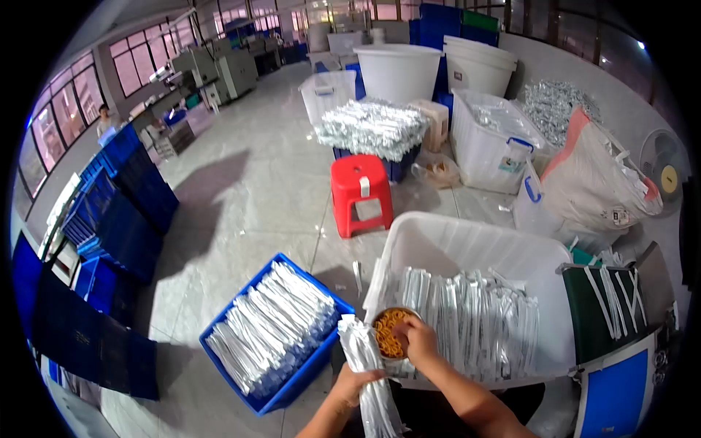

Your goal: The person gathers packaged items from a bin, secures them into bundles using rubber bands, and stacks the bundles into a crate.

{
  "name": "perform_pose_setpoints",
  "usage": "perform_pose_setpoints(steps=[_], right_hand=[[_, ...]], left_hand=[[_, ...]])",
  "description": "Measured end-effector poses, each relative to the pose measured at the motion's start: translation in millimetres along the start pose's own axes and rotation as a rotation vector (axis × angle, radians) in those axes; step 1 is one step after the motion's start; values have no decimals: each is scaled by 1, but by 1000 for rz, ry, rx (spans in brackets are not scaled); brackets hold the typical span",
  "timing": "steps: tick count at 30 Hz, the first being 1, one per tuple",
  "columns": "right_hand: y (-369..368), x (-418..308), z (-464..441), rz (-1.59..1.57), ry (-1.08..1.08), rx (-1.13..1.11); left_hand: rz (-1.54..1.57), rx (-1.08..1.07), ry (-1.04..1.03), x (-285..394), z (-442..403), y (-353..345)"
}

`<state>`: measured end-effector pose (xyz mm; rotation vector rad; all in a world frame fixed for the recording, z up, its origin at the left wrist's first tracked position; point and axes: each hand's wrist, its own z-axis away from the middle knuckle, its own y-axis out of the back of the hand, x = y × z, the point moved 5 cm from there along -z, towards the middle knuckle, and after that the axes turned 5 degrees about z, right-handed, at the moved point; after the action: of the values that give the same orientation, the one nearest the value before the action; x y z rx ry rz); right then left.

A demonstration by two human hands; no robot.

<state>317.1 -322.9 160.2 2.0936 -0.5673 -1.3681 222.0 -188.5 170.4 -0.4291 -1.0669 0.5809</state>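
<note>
My left hand (355, 382) is wrapped round a bundle of silvery strips (367, 365), which stands tilted at the bottom centre. Beside it, my right hand (418, 340) reaches into a round bowl (376, 337) of small orange rings (389, 328); its fingertips are closed among the rings, and what they hold is hidden. The bowl rests at the left side of a large white bin (475, 241), which holds rows of silvery strips (482, 321). Left of my hands, a blue crate (276, 403) is filled with more silvery bundles (270, 325).
A red stool (361, 191) stands ahead, before a crate heaped with silvery strips (372, 128). White tubs (398, 73) and a large sack (591, 175) are behind. Stacked blue crates (120, 212) line the left, where another person (104, 119) is far off. A green conveyor (602, 314) is at right.
</note>
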Motion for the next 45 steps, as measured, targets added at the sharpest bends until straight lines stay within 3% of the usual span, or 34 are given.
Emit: perform_pose_setpoints(steps=[1, 2, 5, 9, 11, 12, 14, 15, 18, 20, 21, 23, 25, 27, 29, 31, 33, 35, 36, 38, 39, 41, 43, 45], right_hand=[[10, -19, 8, 54, 99, 38], [22, -39, 18, 55, 167, -129], [48, -52, 33, 206, 101, -172], [83, -48, 31, 199, 87, -190], [87, -22, 25, 353, 72, -99], [87, -1, 15, 488, 52, -157], [101, 59, -6, 338, -131, 49], [117, 59, -4, 577, 166, 247], [137, 67, 47, -377, -367, 173], [127, 37, 98, -1235, -356, -20], [128, 12, 107, -1488, -283, -43], [138, -15, 105, -1661, -146, 37], [155, -14, 88, -1004, -204, 268], [165, -19, 74, -369, 43, 204], [170, -26, 66, -741, -7, 179], [188, -43, 61, -627, -20, -51], [203, -53, 58, -254, 88, -301], [202, -39, 61, -107, 122, -636], [200, -42, 57, -78, 174, -671], [183, -46, 67, -63, 252, -706], [188, -42, 66, -274, 117, -386], [185, -39, 62, -473, -26, -75], [157, -29, 76, -975, -356, 47], [100, -5, 116, -1399, -593, -143]], left_hand=[[-74, 20, 3, -5, -6, 5], [-78, -17, -3, -3, -8, -5], [-200, -84, 21, -15, -15, -22], [-113, -172, -14, -22, -21, -52], [-130, -208, 7, -27, -19, -64], [-45, -389, 115, -39, -21, -71], [36, -696, 309, -55, -2, -90], [32, -833, 381, -59, 13, -103], [175, -772, 470, -68, 19, -93], [266, -730, 455, -67, 8, -84], [268, -729, 440, -71, 0, -84], [329, -717, 536, -83, 2, -87], [298, -720, 574, -85, 10, -100], [124, -748, 468, -85, 7, -109], [-120, -749, 465, -102, -2, -101], [-325, -713, 220, -89, 13, -132], [-492, -868, 323, -84, 22, -148], [-492, -929, 129, -92, 24, -157], [-671, -848, 175, -83, 32, -159], [-577, -882, 135, -102, 24, -155], [-596, -953, 238, -115, 20, -152], [-459, -974, 308, -89, 33, -154], [-420, -799, -88, -98, 21, -124], [-314, -790, 180, -85, 49, -96]])
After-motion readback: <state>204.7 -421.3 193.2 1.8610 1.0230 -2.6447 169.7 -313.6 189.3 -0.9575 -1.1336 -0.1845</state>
